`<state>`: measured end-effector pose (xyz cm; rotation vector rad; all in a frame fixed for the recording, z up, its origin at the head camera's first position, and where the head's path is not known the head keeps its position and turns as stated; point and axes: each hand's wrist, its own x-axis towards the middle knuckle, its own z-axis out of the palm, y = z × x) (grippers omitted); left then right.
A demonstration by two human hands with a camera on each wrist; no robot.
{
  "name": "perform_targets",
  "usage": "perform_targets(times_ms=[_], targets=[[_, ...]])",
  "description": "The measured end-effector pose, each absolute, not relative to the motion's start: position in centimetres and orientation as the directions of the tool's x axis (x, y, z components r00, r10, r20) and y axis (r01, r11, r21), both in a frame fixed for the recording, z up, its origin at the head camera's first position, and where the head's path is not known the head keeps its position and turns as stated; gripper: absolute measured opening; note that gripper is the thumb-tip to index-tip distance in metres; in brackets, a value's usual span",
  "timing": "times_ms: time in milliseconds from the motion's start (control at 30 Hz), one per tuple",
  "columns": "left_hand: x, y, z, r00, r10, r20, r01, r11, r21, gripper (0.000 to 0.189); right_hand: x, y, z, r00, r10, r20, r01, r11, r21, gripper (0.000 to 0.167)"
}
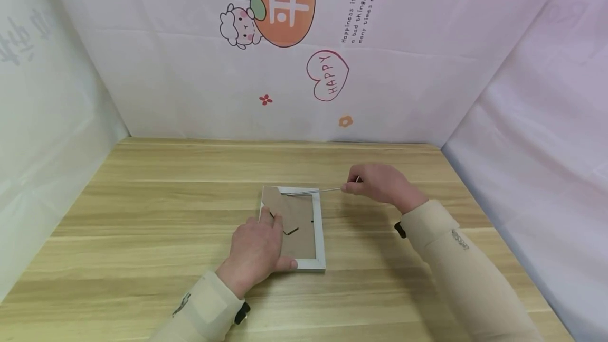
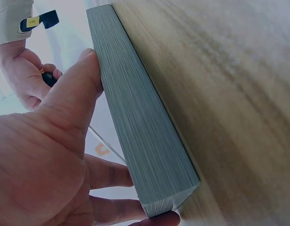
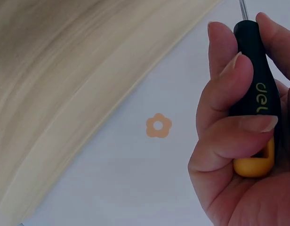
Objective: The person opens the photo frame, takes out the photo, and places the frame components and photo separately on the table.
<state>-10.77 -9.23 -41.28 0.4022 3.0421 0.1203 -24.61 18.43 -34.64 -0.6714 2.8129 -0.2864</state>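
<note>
Pointing a screwdriver (image 3: 261, 96) leftward along the frame's (image 1: 303, 210) far short side, clutched in the right grip (image 1: 380, 182); holding the frame, long axis near-to-far on the worktop (image 1: 142, 236), with the left grip (image 1: 256, 247).

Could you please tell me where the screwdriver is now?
In the head view, the screwdriver is just right of centre, gripped in the right hand and reaching left to the far end of the frame.
</note>
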Motion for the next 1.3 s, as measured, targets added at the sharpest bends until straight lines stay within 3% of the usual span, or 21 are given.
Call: perform_targets(times_ms=[200, 433, 733, 1167, 1300], targets=[[-10.6, -9.3, -41.3, -0.963, 0.264, -0.061, 0.258, 0.962, 0.085, 0.11, -23.3, 18.1, -34.9, -0.881, -0.453, -0.137, -0.415, 0.879, -0.235, 0.024], [-10.5, -9.2, -41.3, -0.964, 0.261, -0.057, 0.256, 0.963, 0.083, 0.111, -20.0, 17.9, -35.7, -0.889, -0.458, 0.023, -0.456, 0.877, -0.152, 0.02], [-10.2, -9.1, -41.2, -0.964, 0.258, -0.064, 0.252, 0.964, 0.083, 0.114, -18.3, 17.7, -36.4, -0.843, -0.507, 0.182, -0.525, 0.848, -0.072, 0.019], [-10.0, -9.1, -41.2, -0.963, 0.267, -0.026, 0.265, 0.962, 0.059, 0.111, -18.4, 16.7, -35.4, -0.805, -0.529, 0.269, -0.549, 0.836, 0.0, 0.021], [-10.0, -9.1, -41.2, -0.964, 0.265, -0.026, 0.263, 0.963, 0.064, 0.111, -18.8, 16.3, -34.2, -0.819, -0.524, 0.233, -0.537, 0.843, 0.009, 0.026]])
